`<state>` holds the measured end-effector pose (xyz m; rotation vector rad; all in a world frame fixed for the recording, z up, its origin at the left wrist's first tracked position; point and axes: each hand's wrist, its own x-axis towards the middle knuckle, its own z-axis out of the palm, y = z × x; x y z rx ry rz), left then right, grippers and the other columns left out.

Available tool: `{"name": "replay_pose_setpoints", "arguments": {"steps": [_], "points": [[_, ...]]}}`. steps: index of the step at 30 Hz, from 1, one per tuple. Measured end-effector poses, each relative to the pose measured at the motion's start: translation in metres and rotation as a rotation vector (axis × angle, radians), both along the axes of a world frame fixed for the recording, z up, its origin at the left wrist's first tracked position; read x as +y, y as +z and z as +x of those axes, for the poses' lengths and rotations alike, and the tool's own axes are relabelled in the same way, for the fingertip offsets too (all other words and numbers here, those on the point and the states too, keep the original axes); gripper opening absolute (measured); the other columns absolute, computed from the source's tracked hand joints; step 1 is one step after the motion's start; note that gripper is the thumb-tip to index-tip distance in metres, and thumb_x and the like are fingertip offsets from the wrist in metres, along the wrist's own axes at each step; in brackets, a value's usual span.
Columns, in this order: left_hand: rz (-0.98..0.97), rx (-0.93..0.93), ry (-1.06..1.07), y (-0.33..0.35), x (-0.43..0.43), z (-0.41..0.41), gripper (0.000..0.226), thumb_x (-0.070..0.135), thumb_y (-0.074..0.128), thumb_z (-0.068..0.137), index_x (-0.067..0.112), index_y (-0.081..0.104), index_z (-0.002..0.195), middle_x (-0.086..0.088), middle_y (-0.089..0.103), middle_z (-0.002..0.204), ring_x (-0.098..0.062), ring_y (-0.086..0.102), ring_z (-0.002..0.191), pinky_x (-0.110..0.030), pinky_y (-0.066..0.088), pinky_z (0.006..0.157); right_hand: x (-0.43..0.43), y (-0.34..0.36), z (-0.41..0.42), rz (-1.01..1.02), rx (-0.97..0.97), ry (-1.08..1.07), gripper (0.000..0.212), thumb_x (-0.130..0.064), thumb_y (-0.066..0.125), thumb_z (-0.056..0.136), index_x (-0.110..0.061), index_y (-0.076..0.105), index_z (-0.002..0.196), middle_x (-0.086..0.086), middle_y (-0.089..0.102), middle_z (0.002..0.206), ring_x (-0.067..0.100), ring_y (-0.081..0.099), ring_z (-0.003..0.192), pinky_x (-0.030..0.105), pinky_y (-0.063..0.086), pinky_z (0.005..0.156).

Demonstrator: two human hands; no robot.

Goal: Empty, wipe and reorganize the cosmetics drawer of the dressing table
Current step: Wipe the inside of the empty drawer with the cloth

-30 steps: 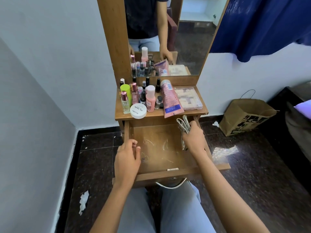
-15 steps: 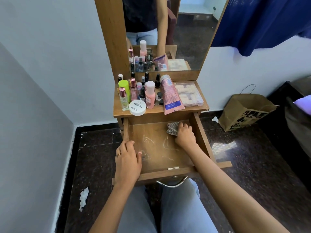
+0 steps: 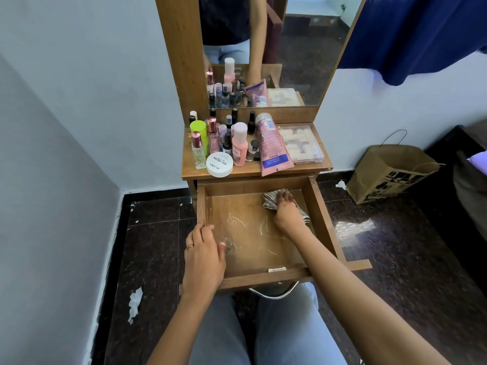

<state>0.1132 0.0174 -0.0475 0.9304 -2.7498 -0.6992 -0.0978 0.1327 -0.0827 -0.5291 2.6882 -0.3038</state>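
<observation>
Down from the air the right hand has come, and it is now pressing the striped cloth onto the drawer floor, fingers curled into the bunched fabric. Starting closest to us: knees in pale jeans are sitting right under the curved metal handle. Just above, the left hand, wearing a ring, is gripping the drawer at its front left corner, fingers hooking over the side wall, thumb lying inside. That drawer is standing fully pulled out, holding only the cloth, with white smears streaking its wooden floor. The cloth is sitting at the back right, near the right wall. Further back, the cosmetics are crowding the dressing table top: a white nail polish tub at the front edge, a pink tube lying flat and overhanging it, a clear compartment box beside the tube, a green bottle standing upright among small bottles. Behind them the mirror is reflecting the lot. Off right, a brown paper bag is leaning at the wall.
</observation>
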Motion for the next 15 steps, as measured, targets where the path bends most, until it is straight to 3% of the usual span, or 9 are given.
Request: {"name": "replay_pose_setpoints", "arguments": {"steps": [4,10,15], "points": [[-0.003,0.011,-0.003,-0.002,0.000,0.001,0.038,0.023,0.051,0.094,0.011,0.045,0.129,-0.009,0.041,0.140,-0.025,0.037,0.131,-0.039,0.045,0.099,0.012,-0.002,0.000,0.060,0.089,-0.136,0.062,-0.005,0.036,0.098,0.002,0.003,0.150,0.022,0.007,0.158,0.033,0.012,0.146,0.039,0.014,0.120],[-0.003,0.040,-0.004,-0.003,0.000,0.002,0.039,0.023,0.052,0.094,0.010,0.044,0.130,-0.009,0.042,0.140,-0.024,0.038,0.131,-0.035,0.044,0.098,0.002,0.002,-0.002,0.054,0.027,-0.117,0.063,-0.001,0.032,0.097,0.003,-0.001,0.150,0.021,-0.001,0.159,0.031,0.000,0.148,0.038,0.009,0.120],[0.004,0.062,-0.010,-0.002,0.000,0.002,0.037,0.023,0.052,0.094,0.010,0.045,0.128,-0.008,0.043,0.138,-0.022,0.038,0.130,-0.034,0.044,0.098,0.006,0.011,-0.006,0.151,0.057,-0.155,0.061,-0.014,0.040,0.098,0.006,0.011,0.148,0.025,0.023,0.152,0.036,0.031,0.137,0.043,0.032,0.112]]}}
